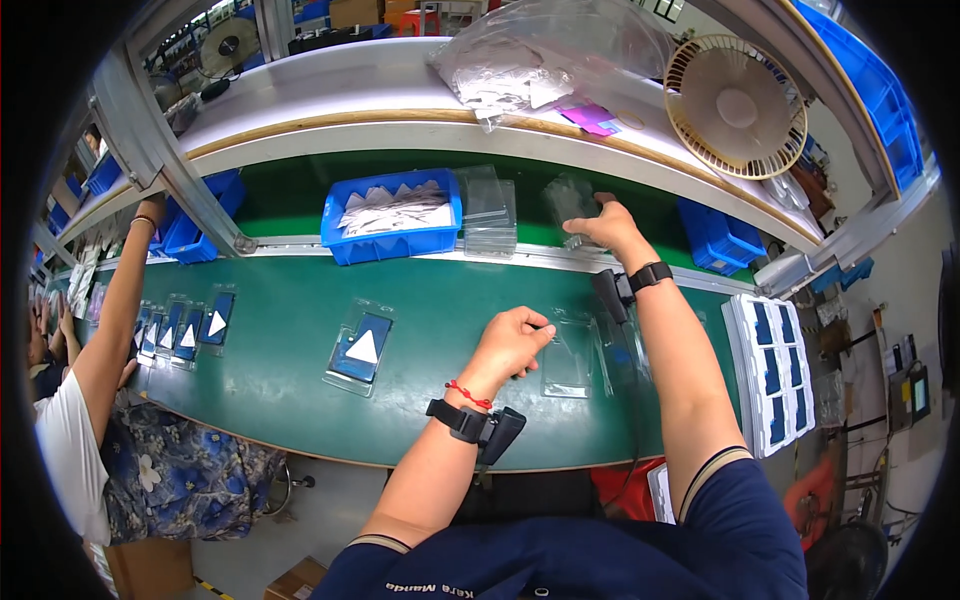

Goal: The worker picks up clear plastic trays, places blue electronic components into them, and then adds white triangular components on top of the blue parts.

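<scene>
My right hand (612, 228) reaches to the back of the green table. Its thumb and fingers close on a small stack of clear plastic sleeves (568, 200). Lower down, my left hand (508, 347) has its fingers pinched together beside a flat clear plastic sleeve (568, 372). Whether those fingertips grip the sleeve's edge is hard to make out. More clear sleeves (622, 350) lie to its right, partly behind my right forearm. To the left lies a clear pack (357, 350) with a dark blue card and a white triangle.
A blue bin (392, 248) of white folded papers stands at the back, beside clear sleeves (488, 215). Several filled packs (186, 335) lie far left, near a co-worker's arm (122, 285). White trays (768, 375) with dark blue pieces stand right. A fan (736, 108) sits on the shelf.
</scene>
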A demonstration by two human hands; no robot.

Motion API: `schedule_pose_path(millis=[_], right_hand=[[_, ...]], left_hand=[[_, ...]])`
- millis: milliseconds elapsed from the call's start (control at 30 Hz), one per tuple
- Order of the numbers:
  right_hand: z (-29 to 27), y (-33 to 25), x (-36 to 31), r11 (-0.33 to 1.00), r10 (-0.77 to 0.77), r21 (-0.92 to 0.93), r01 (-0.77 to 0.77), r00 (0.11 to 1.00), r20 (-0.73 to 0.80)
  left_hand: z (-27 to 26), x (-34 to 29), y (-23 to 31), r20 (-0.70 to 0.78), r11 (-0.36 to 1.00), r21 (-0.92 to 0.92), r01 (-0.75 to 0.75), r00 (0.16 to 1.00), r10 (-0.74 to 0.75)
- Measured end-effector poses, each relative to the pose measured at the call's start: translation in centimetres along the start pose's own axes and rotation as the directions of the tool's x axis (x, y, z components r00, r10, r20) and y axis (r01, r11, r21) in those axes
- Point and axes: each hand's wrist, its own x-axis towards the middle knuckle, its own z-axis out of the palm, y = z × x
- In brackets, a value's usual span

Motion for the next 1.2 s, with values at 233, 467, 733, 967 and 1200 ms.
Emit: schedule_pose_path(millis=[233,467,733,967,1200], right_hand=[[-1.3,3.1,0.7,0.991,0.027,0.133,-0.008,0.990,-0.141],[-0.9,2.7,-0.9,0.999,0.008,0.032,-0.005,0.998,-0.070],[-0.6,1.2,-2.4,0.992,0.024,-0.128,-0.023,1.000,0.005],[-1.0,2.0,-2.2,0.983,-0.139,-0.151,0.105,0.961,-0.240],[-1.4,0.9,-6.3,0.934,-0.043,0.352,0.066,0.996,-0.073]], left_hand=[[0.1,0.5,0.1,-0.003,0.999,-0.028,-0.028,1.000,0.028],[-0.2,0.2,0.1,-0.005,0.999,-0.030,-0.043,0.999,0.043],[-0.3,0.0,0.0,-0.001,0.999,-0.034,-0.042,0.999,0.042],[-0.2,0.2,0.2,-0.001,0.999,-0.021,-0.036,0.999,0.036],[-0.3,0.4,-0.1,-0.053,0.994,-0.088,-0.062,0.997,0.058]])
